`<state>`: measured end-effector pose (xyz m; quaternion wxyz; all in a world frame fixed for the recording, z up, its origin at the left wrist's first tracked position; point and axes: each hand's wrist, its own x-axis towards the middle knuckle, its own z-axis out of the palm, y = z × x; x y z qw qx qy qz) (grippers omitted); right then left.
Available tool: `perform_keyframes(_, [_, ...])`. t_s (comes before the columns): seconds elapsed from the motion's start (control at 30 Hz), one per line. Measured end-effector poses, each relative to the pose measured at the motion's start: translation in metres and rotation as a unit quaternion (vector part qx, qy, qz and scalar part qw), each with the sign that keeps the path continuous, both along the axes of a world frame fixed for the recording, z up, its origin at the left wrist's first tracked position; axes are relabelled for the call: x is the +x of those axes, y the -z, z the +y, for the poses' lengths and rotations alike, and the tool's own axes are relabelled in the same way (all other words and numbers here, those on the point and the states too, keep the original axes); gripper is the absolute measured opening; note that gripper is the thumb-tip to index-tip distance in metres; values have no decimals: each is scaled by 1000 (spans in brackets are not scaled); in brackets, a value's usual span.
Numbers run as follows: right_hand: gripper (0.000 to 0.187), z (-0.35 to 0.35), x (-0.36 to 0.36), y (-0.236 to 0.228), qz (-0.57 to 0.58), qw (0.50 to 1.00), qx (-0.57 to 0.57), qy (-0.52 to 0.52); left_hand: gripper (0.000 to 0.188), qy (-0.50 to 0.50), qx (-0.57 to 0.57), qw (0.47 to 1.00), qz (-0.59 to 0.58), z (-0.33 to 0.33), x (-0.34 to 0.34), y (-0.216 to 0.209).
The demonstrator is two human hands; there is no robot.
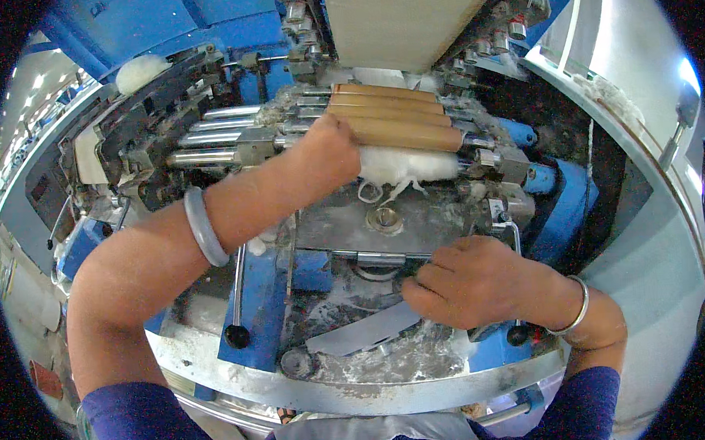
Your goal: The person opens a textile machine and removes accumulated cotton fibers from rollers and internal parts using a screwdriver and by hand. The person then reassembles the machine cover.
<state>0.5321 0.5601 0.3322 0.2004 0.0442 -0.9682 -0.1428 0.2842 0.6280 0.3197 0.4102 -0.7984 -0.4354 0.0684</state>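
Observation:
Brown-covered rollers (411, 129) lie side by side across the middle of a machine. My left hand (327, 152) is closed in a fist at their left end, its fingertips turned out of sight. Just below the front roller bulges white cotton fibre (413, 165), partly blurred, with loose strands trailing down. Lower right, my right hand (469, 282) is curled over the front deck. A flat pale metal strip (361, 331) runs up to its fingers; whether they grip it I cannot tell. Between both hands sits a round metal fitting (385, 219) on a dark plate.
A wide beige belt (407, 21) rises behind the rollers. Bare steel shafts (215, 138) extend leftward. Black-knobbed levers (237, 335) stand at both sides. A curved metal edge (352, 394) borders the front, and a cotton clump (141, 72) rests upper left. Lint covers many surfaces.

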Motion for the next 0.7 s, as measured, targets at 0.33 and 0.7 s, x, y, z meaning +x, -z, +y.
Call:
perform_keyframes(0.33, [18,5,5,2,-28,999,28,13,21,248,85,944,-202,15,23,-29])
perform_keyframes(0.7, [19,-1,5,25,-89,992,-86,-2,25,341,237,838,-354,45,62,-67])
